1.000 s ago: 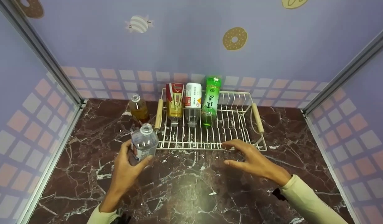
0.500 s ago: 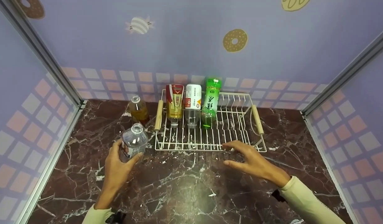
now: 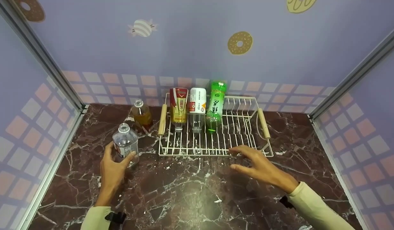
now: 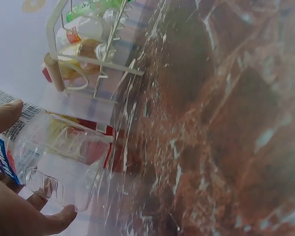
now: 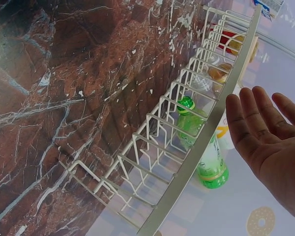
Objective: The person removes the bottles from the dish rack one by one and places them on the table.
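My left hand (image 3: 112, 169) grips a clear plastic bottle (image 3: 126, 143) by its labelled side, left of the wire rack. The bottle stands about upright, its uncapped neck up. In the left wrist view its square-ribbed base (image 4: 64, 167) is close to the counter; whether they touch I cannot tell. Just behind it stands an open bottle with amber liquid (image 3: 142, 118). My right hand (image 3: 257, 164) hovers by the rack's front right, fingers spread, holding nothing. Upside down in the rack lean a red-and-yellow bottle (image 3: 179, 105), a white-labelled bottle (image 3: 197, 103) and a green bottle (image 3: 216, 103).
The white wire rack (image 5: 204, 135) has wooden handles (image 3: 263, 123) at both ends and stands near the purple back wall (image 3: 190, 44). Its right-hand slots hold no bottles. Side walls flank the dark marbled counter (image 3: 184, 191), which carries small white specks.
My left hand has moved left with the clear bottle, away from the rack's front left corner. My right hand stays about where it was.
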Motion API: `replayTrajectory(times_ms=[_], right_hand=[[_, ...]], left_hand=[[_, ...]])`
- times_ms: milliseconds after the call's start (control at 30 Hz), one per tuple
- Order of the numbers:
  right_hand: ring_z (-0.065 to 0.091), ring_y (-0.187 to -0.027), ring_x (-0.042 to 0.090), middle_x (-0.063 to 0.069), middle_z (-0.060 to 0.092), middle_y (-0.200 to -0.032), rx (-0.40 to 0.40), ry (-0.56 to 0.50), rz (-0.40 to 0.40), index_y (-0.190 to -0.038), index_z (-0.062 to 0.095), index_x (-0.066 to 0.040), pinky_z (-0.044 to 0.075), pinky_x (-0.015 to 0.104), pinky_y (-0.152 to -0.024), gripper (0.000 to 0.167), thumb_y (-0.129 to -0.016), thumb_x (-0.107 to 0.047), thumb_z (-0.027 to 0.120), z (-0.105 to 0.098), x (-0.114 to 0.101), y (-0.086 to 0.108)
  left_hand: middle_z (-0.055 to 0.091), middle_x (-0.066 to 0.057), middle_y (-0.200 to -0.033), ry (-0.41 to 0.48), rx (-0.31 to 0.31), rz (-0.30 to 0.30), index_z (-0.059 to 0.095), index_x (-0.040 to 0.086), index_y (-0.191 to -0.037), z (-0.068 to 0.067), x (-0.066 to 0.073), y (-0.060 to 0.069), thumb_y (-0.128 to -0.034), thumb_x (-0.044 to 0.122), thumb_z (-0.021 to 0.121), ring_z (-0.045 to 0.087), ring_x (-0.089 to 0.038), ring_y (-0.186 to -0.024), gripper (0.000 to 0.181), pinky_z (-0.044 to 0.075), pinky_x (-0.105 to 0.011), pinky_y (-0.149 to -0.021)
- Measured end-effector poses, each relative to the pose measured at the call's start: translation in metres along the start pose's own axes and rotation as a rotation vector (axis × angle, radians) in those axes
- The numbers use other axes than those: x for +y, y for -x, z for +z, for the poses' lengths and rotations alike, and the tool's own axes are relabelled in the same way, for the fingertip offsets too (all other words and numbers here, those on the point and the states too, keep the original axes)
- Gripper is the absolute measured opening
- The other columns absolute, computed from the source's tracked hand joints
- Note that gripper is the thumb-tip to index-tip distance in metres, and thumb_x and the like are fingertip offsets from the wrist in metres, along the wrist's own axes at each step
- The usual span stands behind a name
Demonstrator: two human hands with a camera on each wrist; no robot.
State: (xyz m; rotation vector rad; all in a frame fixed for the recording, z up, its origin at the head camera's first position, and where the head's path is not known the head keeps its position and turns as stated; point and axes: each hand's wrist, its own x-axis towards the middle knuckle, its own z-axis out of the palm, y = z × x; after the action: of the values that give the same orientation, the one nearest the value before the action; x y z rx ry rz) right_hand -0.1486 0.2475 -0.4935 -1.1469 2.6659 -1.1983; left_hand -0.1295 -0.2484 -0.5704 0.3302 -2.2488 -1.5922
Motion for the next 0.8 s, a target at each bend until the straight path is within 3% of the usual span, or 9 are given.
replayTrajectory(times_ms=[333,533,800], right_hand=[[0.073,-0.118,0.030,0.013,0.072,-0.138,-0.019,0.001,0.049,-0.144,0.065,-0.001,0.065,0.044,-0.101,0.050,-0.103,-0.024,0.081,-0.001,-0.001,0.003],[0.073,-0.116,0.031,0.018,0.071,-0.137,-0.029,-0.024,0.086,-0.145,0.063,0.002,0.065,0.045,-0.101,0.053,-0.103,-0.025,0.080,-0.003,-0.001,0.005],[0.074,-0.114,0.032,0.017,0.072,-0.134,-0.015,-0.028,0.054,-0.142,0.064,0.004,0.065,0.043,-0.099,0.049,-0.102,-0.021,0.081,-0.003,-0.001,0.005]], left_hand=[[0.050,-0.028,-0.164,0.009,0.009,-0.039,0.042,-0.004,-0.162,0.001,-0.011,-0.028,-0.0958,0.020,0.088,0.046,-0.043,-0.154,0.084,0.038,-0.054,-0.129],[0.052,-0.026,-0.161,-0.010,0.021,-0.019,0.046,-0.004,-0.160,0.009,-0.013,-0.045,-0.0953,0.021,0.089,0.047,-0.040,-0.154,0.081,0.037,-0.051,-0.130],[0.055,-0.023,-0.158,0.032,0.031,-0.012,0.046,-0.003,-0.160,0.015,-0.021,-0.063,-0.0959,0.018,0.088,0.048,-0.037,-0.151,0.079,0.037,-0.049,-0.130]])
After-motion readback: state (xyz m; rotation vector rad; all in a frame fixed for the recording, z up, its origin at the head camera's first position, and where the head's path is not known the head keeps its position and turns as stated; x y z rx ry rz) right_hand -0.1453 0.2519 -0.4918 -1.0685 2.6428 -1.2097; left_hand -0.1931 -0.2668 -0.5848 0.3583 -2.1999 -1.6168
